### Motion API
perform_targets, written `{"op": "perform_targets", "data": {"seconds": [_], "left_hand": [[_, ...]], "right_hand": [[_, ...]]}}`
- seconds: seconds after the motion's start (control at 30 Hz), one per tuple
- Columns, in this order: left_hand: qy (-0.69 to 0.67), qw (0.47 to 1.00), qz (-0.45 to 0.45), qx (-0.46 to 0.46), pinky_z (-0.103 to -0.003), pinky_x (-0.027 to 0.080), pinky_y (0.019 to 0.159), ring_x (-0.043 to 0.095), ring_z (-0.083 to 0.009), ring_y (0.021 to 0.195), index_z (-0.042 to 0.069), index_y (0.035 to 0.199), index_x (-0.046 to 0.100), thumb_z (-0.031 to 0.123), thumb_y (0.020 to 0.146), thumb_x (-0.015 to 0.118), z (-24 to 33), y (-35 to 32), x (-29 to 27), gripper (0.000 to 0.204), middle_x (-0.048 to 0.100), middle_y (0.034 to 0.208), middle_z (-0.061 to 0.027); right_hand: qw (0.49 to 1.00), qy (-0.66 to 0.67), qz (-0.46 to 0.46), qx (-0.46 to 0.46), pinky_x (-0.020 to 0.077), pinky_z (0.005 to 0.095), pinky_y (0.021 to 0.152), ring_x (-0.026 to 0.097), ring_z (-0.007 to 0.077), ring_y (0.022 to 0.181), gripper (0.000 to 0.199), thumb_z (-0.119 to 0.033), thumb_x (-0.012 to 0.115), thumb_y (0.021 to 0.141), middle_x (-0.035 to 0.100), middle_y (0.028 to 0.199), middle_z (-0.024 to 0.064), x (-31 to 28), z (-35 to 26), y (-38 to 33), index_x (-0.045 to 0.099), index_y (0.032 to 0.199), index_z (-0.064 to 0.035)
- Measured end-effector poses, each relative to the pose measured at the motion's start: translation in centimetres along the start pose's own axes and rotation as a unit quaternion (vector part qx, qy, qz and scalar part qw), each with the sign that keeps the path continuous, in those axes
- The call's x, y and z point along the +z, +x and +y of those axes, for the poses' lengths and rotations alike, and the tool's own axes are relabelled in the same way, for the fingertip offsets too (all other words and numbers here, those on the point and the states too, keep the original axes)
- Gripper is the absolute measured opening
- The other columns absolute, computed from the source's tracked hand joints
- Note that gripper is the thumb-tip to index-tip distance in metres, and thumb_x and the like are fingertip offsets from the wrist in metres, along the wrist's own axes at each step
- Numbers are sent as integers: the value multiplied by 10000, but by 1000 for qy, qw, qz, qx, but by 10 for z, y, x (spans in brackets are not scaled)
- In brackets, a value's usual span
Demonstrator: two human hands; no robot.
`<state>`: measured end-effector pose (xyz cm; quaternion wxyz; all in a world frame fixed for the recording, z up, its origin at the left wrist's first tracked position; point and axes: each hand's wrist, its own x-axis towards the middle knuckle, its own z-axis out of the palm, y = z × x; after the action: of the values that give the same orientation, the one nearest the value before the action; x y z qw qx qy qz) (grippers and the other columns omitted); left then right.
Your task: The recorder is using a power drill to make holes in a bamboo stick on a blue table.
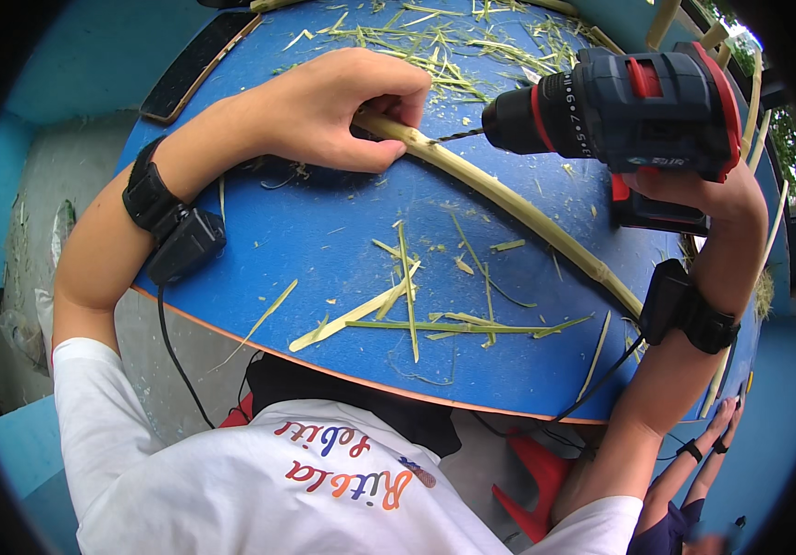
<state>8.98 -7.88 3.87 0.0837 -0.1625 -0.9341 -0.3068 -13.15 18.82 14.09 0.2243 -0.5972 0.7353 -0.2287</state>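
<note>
A long, pale yellow-green bamboo pole [518, 213] slants across the blue table from the upper middle to the lower right. My left hand [347, 116] is closed round its upper end, with thumb and fingers pinching it. In my right hand [717, 199] is a dark blue and red cordless drill [634, 102], gripped by its handle and pointing left. Its thin drill bit [458, 136] reaches the side of the pole just right of my left fingertips. Whether the bit has entered the bamboo cannot be made out.
Bamboo shavings and split strips [407, 291] litter the blue table [259, 250]. A dark flat board [199, 65] lies at its far left edge. More poles [754, 102] lean at the right. Another person's hands [727, 425] show at the lower right. Cables [171, 342] hang from my wrist devices.
</note>
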Motion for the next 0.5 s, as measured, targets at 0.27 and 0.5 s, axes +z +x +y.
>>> {"op": "perform_targets", "data": {"seconds": [0.27, 0.5], "left_hand": [[5, 1000, 4, 0, -326, 405, 617, 507, -202, 686, 30, 834, 539, 99, 728, 672, 3, 2, 0, 183, 520, 757, -65], [7, 1000, 3, 0, -326, 402, 614, 503, -202, 682, 29, 830, 538, 100, 724, 674, 2, 3, 1, 187, 517, 754, -65]], "right_hand": [[1000, 4, 8, -13, 546, 320, 732, 662, 158, 780, 467, -85, 805, 659, 705, 873, 64, -1, 2, -3, 676, 1105, -35], [1000, -7, 4, -20, 548, 322, 727, 664, 161, 776, 465, -85, 803, 659, 705, 864, 64, -2, 1, -3, 679, 1104, -38]]}}
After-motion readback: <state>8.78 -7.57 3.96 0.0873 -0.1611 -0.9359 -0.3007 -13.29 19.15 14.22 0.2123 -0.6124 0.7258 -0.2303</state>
